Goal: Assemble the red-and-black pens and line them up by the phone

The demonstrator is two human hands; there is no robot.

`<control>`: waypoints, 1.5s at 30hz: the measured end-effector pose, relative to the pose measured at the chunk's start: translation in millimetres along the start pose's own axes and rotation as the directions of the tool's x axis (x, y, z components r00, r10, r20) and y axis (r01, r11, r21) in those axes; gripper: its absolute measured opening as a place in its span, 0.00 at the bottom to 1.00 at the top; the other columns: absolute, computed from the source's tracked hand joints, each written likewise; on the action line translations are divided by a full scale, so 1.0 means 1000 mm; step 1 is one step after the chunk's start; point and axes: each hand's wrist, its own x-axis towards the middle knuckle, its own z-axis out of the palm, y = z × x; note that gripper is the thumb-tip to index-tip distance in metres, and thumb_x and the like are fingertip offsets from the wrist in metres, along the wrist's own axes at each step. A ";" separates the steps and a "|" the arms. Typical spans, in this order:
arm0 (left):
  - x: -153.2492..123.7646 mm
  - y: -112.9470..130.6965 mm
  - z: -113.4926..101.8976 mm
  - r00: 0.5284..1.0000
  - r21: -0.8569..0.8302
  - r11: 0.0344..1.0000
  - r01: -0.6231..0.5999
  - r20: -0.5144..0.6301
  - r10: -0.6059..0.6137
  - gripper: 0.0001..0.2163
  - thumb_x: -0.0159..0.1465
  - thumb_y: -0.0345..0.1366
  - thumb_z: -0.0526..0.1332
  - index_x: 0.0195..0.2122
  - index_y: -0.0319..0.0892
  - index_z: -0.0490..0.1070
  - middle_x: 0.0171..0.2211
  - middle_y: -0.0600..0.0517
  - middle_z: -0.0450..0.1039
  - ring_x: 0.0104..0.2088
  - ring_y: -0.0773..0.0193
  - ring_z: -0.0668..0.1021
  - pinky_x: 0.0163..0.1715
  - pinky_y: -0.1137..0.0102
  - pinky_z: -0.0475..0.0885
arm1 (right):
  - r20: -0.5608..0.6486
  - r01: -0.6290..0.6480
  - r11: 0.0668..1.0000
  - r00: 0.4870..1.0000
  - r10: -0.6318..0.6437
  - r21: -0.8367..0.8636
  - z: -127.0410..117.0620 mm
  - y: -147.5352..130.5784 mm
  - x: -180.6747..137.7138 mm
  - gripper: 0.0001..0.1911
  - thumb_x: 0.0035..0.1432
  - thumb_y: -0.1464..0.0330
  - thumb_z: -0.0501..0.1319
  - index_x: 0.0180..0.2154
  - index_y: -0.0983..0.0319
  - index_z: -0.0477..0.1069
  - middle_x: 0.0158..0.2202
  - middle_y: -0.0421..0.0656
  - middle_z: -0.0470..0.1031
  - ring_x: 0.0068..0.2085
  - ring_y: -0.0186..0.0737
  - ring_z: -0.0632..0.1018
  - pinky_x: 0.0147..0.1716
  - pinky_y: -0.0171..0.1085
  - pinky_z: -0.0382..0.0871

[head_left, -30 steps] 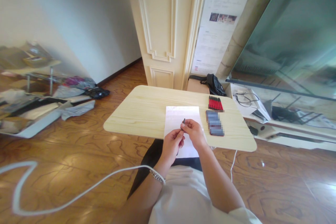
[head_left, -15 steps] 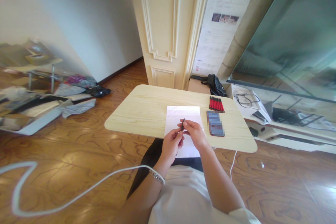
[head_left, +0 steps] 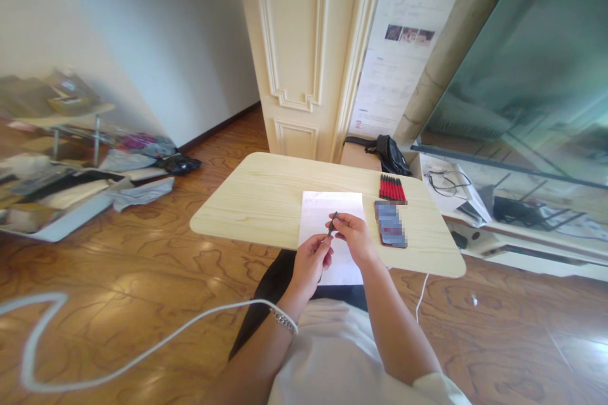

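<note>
A thin dark pen [head_left: 332, 223] is pinched between both hands over a white sheet of paper [head_left: 327, 205] on a pale wooden table [head_left: 256, 202]. My left hand [head_left: 311, 261] grips its lower end with curled fingers, a bracelet on that wrist. Its upper part is held by my right hand [head_left: 354, 237], fingers closed. The pen's top sticks out above my fingers, tilted slightly right.
A row of red-and-black pens [head_left: 391, 188] lies at the table's far right, with a dark flat object [head_left: 390, 231] in front of it. A white cable [head_left: 118, 354] runs across the wooden floor. Clutter [head_left: 71, 183] sits at left, a black bag [head_left: 389, 153] behind the table.
The hands and pen have hardly moved; the pen's top now leans a little more to the right. The view has shifted slightly.
</note>
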 end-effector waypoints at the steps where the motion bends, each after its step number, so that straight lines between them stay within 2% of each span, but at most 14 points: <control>1: -0.001 0.000 0.000 1.000 0.003 1.000 0.000 0.001 0.000 0.14 0.56 0.46 0.64 0.35 0.39 0.72 0.21 0.56 0.67 0.17 0.74 0.66 0.14 0.77 0.53 | -0.019 -0.002 1.000 1.000 0.002 0.005 0.000 -0.003 0.003 0.19 0.50 0.57 0.63 0.42 0.61 0.74 0.36 0.47 0.79 0.37 0.40 0.77 0.34 0.36 0.65; 6: -0.004 -0.001 -0.007 0.999 -0.006 0.999 0.035 -0.017 -0.035 0.14 0.55 0.46 0.65 0.35 0.40 0.71 0.20 0.57 0.66 0.16 0.75 0.65 0.14 0.78 0.51 | -0.111 0.031 0.998 0.994 -0.024 0.058 -0.006 -0.016 0.031 0.20 0.47 0.56 0.65 0.40 0.61 0.74 0.35 0.45 0.78 0.33 0.37 0.77 0.30 0.34 0.65; 8: -0.005 0.000 -0.012 0.998 -0.011 0.999 0.047 -0.035 -0.047 0.14 0.55 0.45 0.65 0.35 0.40 0.70 0.20 0.57 0.66 0.16 0.75 0.65 0.14 0.78 0.51 | -0.140 0.053 0.997 0.988 -0.060 -0.052 -0.007 -0.015 0.044 0.18 0.49 0.56 0.64 0.38 0.62 0.75 0.32 0.44 0.78 0.31 0.37 0.76 0.29 0.34 0.65; 10: -0.005 0.000 -0.015 0.997 -0.017 0.999 0.047 -0.053 -0.048 0.14 0.54 0.45 0.65 0.35 0.39 0.70 0.20 0.57 0.66 0.16 0.75 0.66 0.14 0.78 0.52 | -0.151 0.031 0.952 0.985 -0.080 -0.305 -0.005 -0.009 0.054 0.16 0.50 0.57 0.63 0.36 0.62 0.75 0.28 0.43 0.77 0.30 0.38 0.75 0.30 0.35 0.64; 14: -0.004 0.003 -0.020 0.996 -0.027 0.999 0.039 -0.080 -0.041 0.14 0.54 0.44 0.65 0.35 0.39 0.69 0.20 0.57 0.66 0.16 0.74 0.66 0.13 0.78 0.52 | -0.155 -0.045 0.624 0.980 -0.124 -0.780 0.009 0.011 0.063 0.14 0.49 0.63 0.64 0.39 0.61 0.74 0.28 0.43 0.78 0.33 0.40 0.76 0.36 0.36 0.63; 17: -0.004 0.005 -0.021 0.996 -0.035 0.999 0.033 -0.084 -0.036 0.14 0.54 0.45 0.65 0.34 0.39 0.70 0.20 0.57 0.66 0.16 0.75 0.66 0.13 0.79 0.52 | -0.122 -0.059 0.424 0.985 -0.123 -0.904 0.020 0.022 0.064 0.08 0.52 0.65 0.61 0.35 0.61 0.73 0.32 0.46 0.78 0.37 0.42 0.76 0.37 0.37 0.63; 20: -0.003 0.006 -0.020 0.996 -0.043 0.999 0.027 -0.087 -0.031 0.14 0.53 0.44 0.65 0.34 0.39 0.70 0.20 0.57 0.66 0.16 0.75 0.66 0.13 0.79 0.52 | -0.088 -0.041 0.354 0.990 -0.115 -0.934 0.025 0.025 0.064 0.07 0.55 0.65 0.59 0.32 0.61 0.72 0.33 0.48 0.78 0.37 0.43 0.76 0.37 0.37 0.62; 24: -0.002 0.005 -0.019 0.996 -0.057 0.998 0.029 -0.083 -0.034 0.14 0.54 0.44 0.65 0.35 0.40 0.70 0.21 0.57 0.66 0.17 0.75 0.67 0.14 0.79 0.52 | -0.070 0.011 0.418 0.981 -0.179 -0.909 0.021 0.017 0.058 0.11 0.57 0.61 0.58 0.31 0.62 0.72 0.32 0.47 0.77 0.34 0.41 0.75 0.35 0.35 0.61; 28: 0.000 0.004 -0.016 0.996 -0.071 0.997 0.034 -0.080 -0.039 0.13 0.55 0.44 0.64 0.35 0.40 0.70 0.21 0.57 0.66 0.17 0.75 0.67 0.14 0.79 0.52 | -0.047 0.125 0.660 0.971 -0.236 -0.741 0.013 0.007 0.033 0.19 0.62 0.58 0.49 0.33 0.62 0.72 0.30 0.44 0.76 0.31 0.36 0.73 0.32 0.33 0.61; 31: 0.000 0.003 -0.011 0.997 -0.082 0.996 0.035 -0.064 -0.041 0.13 0.55 0.44 0.64 0.35 0.40 0.69 0.21 0.57 0.66 0.17 0.75 0.66 0.14 0.79 0.52 | 0.072 0.185 0.813 0.982 -0.174 -0.552 0.010 0.006 0.010 0.18 0.59 0.56 0.53 0.32 0.63 0.73 0.28 0.42 0.75 0.28 0.34 0.72 0.29 0.32 0.62; 34: -0.001 0.001 -0.005 0.998 -0.073 0.996 0.050 -0.043 -0.053 0.13 0.56 0.45 0.64 0.35 0.40 0.69 0.21 0.57 0.65 0.16 0.75 0.66 0.13 0.78 0.51 | 0.086 0.186 0.863 0.983 -0.165 -0.470 0.008 0.008 0.001 0.16 0.55 0.57 0.57 0.31 0.63 0.73 0.26 0.40 0.74 0.28 0.34 0.71 0.28 0.32 0.62; 38: -0.004 -0.002 -0.001 0.997 -0.042 0.997 0.068 -0.040 -0.070 0.13 0.56 0.44 0.64 0.34 0.39 0.68 0.20 0.57 0.65 0.15 0.75 0.65 0.13 0.78 0.50 | -0.045 0.098 0.860 0.989 -0.138 -0.500 -0.002 0.005 0.018 0.19 0.56 0.56 0.55 0.32 0.64 0.74 0.23 0.41 0.72 0.25 0.35 0.71 0.25 0.32 0.61; 41: -0.004 -0.003 -0.002 0.997 -0.033 0.997 0.068 -0.045 -0.069 0.13 0.56 0.44 0.64 0.34 0.40 0.68 0.20 0.57 0.65 0.15 0.74 0.65 0.14 0.78 0.51 | -0.100 0.001 0.707 0.990 -0.101 -0.707 -0.010 0.000 0.037 0.17 0.55 0.58 0.56 0.30 0.64 0.75 0.26 0.44 0.75 0.28 0.38 0.74 0.29 0.34 0.62; 45: -0.004 0.000 -0.006 0.996 -0.031 0.997 0.064 -0.065 -0.066 0.14 0.55 0.45 0.64 0.34 0.40 0.68 0.20 0.58 0.65 0.16 0.74 0.66 0.13 0.78 0.51 | -0.068 -0.059 0.319 0.998 -0.017 -0.946 -0.010 0.000 0.051 0.13 0.54 0.63 0.57 0.29 0.64 0.76 0.31 0.51 0.78 0.36 0.45 0.77 0.36 0.37 0.63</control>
